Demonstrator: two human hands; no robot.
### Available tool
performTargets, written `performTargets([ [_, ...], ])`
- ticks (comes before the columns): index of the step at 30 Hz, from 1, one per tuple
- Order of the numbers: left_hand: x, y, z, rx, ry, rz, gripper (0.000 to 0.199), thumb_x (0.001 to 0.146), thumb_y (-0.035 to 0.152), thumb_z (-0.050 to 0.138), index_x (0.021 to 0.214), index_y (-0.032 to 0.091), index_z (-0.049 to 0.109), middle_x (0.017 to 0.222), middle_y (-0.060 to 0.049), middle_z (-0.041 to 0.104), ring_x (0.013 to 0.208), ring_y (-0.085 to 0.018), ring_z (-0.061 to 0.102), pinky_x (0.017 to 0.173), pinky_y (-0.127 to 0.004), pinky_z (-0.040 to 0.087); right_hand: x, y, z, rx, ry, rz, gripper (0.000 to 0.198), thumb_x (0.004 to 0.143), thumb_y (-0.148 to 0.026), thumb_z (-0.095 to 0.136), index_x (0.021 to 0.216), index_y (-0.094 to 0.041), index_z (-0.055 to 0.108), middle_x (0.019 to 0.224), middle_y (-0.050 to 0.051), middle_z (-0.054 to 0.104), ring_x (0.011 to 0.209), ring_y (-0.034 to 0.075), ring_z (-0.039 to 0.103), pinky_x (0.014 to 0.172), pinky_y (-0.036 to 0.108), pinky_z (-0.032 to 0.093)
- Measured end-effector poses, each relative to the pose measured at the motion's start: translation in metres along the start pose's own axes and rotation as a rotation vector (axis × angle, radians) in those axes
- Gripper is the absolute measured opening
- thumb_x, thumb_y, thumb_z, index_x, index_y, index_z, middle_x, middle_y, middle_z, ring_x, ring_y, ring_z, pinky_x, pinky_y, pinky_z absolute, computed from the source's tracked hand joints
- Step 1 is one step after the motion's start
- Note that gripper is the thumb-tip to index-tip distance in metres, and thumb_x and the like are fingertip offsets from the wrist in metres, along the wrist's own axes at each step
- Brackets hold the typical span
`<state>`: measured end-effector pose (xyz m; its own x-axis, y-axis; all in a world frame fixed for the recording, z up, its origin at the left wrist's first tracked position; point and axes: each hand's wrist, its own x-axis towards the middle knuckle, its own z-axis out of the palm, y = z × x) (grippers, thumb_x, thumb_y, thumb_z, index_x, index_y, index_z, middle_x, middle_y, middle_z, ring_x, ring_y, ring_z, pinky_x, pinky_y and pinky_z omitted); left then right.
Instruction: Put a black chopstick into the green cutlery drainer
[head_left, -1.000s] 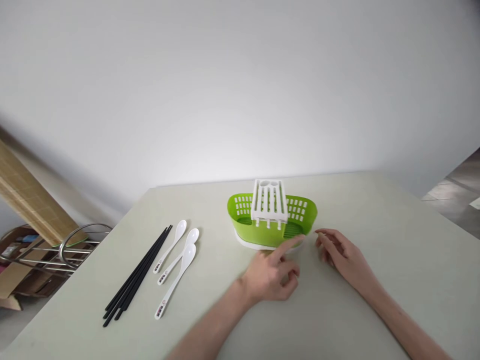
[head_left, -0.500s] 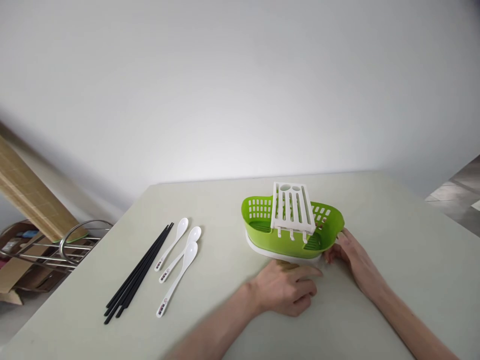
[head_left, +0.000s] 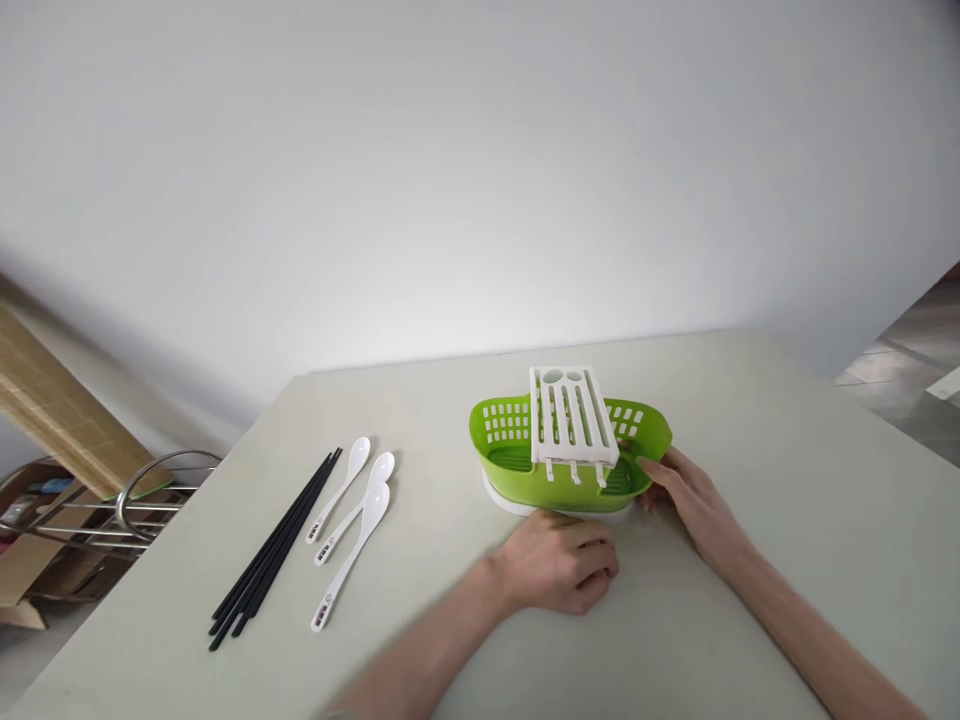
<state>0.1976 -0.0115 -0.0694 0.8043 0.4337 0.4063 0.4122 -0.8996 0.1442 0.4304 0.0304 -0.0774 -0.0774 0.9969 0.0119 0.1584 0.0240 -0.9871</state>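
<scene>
A green slotted basket (head_left: 517, 483) stands on a white base tray (head_left: 504, 500), with a white slotted rack (head_left: 574, 418) across its top and small hooks along the rack's near edge. My right hand (head_left: 694, 505) grips the basket's right end, thumb at the rim and the other fingers partly hidden by the wall. Close in front of the tray, my left hand (head_left: 559, 562) rests on the table, fingers curled in a loose fist. No object shows in it. Whether it touches the tray I cannot tell.
Three white spoons (head_left: 351, 555) lie on the pale table (head_left: 420, 420), left of the basket. Beside them is a bunch of black chopsticks (head_left: 277, 550). Beyond the table's left edge are a metal rack (head_left: 139, 510) and a cardboard box (head_left: 34, 560). A wall (head_left: 480, 200) rises behind.
The basket and both hands appear slightly further left. The index finger of my left hand, stretched out before, has curled in. My right thumb has come over the rim of the basket.
</scene>
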Motion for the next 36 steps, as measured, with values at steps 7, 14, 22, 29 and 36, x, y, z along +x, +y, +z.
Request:
performTargets([
  [7, -0.009, 0.014, -0.002, 0.010, -0.026, 0.022, 0.018, 0.091, 0.018, 0.055, 0.081, 0.023, 0.069, 0.086, 0.001, 0.076, 0.063, -0.011, 0.063, 0.058, -0.027, 0.049, -0.004, -0.003, 0.001, 0.008, -0.008, -0.034, 0.034, 0.096, -0.057, 0.059, 0.089, -0.024, 0.063, 0.060, -0.002, 0.063, 0.061, 0.022, 0.060, 0.063, 0.033, 0.046],
  [14, -0.061, 0.043, -0.041, -0.101, -0.022, -0.129, 0.019, 0.080, 0.007, 0.056, 0.082, 0.024, 0.064, 0.081, 0.003, 0.073, 0.061, -0.009, 0.063, 0.058, -0.025, 0.048, -0.004, -0.001, 0.001, 0.006, -0.066, -0.047, 0.040, 0.097, -0.062, 0.055, 0.100, -0.023, 0.063, 0.062, -0.002, 0.064, 0.059, 0.022, 0.062, 0.062, 0.033, 0.048],
  [22, -0.135, 0.031, -0.146, -0.032, 0.410, -0.756, 0.022, 0.092, 0.017, 0.050, 0.078, 0.023, 0.065, 0.078, -0.002, 0.070, 0.072, -0.017, 0.067, 0.070, -0.029, 0.052, -0.005, 0.005, 0.002, 0.179, 0.055, -0.081, 0.055, 0.102, -0.069, 0.045, 0.127, -0.023, 0.061, 0.064, -0.004, 0.058, 0.057, 0.019, 0.054, 0.056, 0.032, 0.046],
  [29, -0.213, -0.040, -0.208, 0.234, 0.558, -1.512, 0.047, 0.083, 0.057, 0.055, 0.108, 0.019, 0.070, 0.099, -0.006, 0.073, 0.081, -0.023, 0.066, 0.074, -0.034, 0.052, 0.005, 0.019, -0.003, 0.232, 0.308, -0.040, 0.054, 0.102, -0.071, 0.042, 0.104, -0.023, 0.066, 0.056, -0.004, 0.054, 0.050, 0.016, 0.050, 0.049, 0.029, 0.042],
  [36, -0.281, -0.075, -0.229, 0.224, 0.296, -1.726, 0.069, 0.065, 0.076, 0.064, 0.100, 0.018, 0.077, 0.084, -0.007, 0.072, 0.077, -0.028, 0.067, 0.069, -0.036, 0.049, 0.012, 0.029, -0.004, 0.218, 0.363, -0.019, 0.046, 0.097, -0.067, 0.054, 0.096, -0.023, 0.066, 0.077, 0.000, 0.068, 0.051, 0.014, 0.053, 0.047, 0.028, 0.043],
])
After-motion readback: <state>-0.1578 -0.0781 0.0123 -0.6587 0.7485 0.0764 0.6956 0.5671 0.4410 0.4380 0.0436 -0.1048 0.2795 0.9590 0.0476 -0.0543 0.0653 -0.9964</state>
